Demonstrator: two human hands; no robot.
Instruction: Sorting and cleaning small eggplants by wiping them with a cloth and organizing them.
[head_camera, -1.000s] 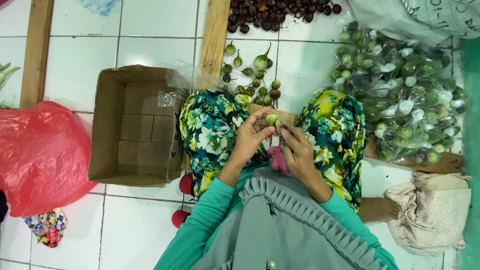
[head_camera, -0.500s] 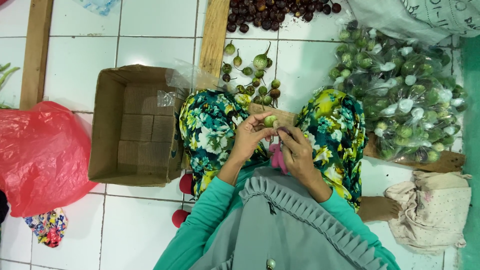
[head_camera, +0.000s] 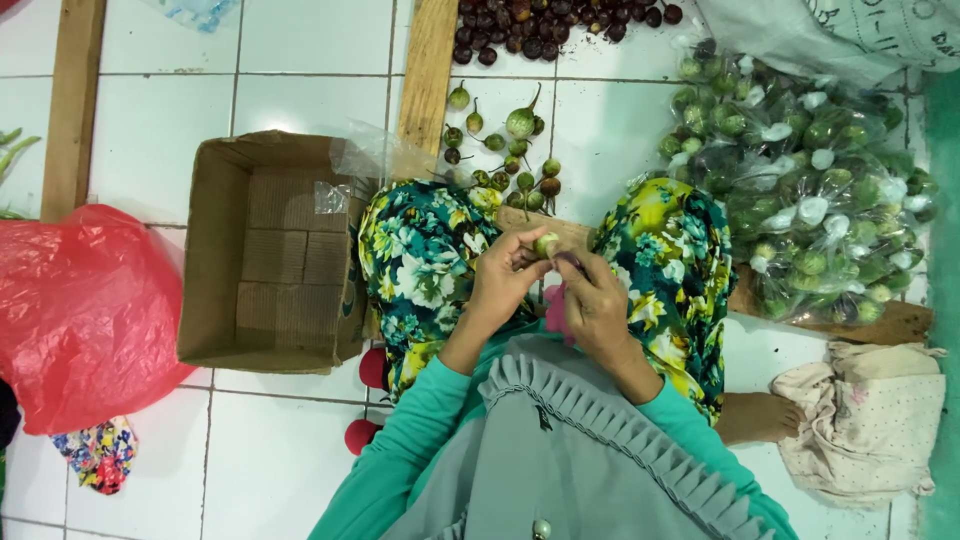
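I'm holding a small green fruit (head_camera: 546, 244) in my left hand (head_camera: 505, 285), fingertips pinching around it, just above my lap between my knees. My right hand (head_camera: 592, 305) is closing in beside it, fingers curled and touching the fruit's right side; something pink (head_camera: 556, 300) is showing under that hand, can't tell what it is. I'm sitting on a white tiled floor (head_camera: 150, 130) in flowered trousers (head_camera: 420, 260). A loose scatter of small green and brown fruits (head_camera: 505, 150) is lying just ahead of my knees, next to a wooden plank (head_camera: 428, 75). A pile of dark round fruits (head_camera: 540, 25) is sitting farther up. An open cardboard box (head_camera: 275, 255) is sitting at my left, touching my knee, a red plastic bag (head_camera: 75, 310) beyond it. A clear bag of green fruits (head_camera: 800, 190) is lying at my right, a cloth sack (head_camera: 865, 415) below it.
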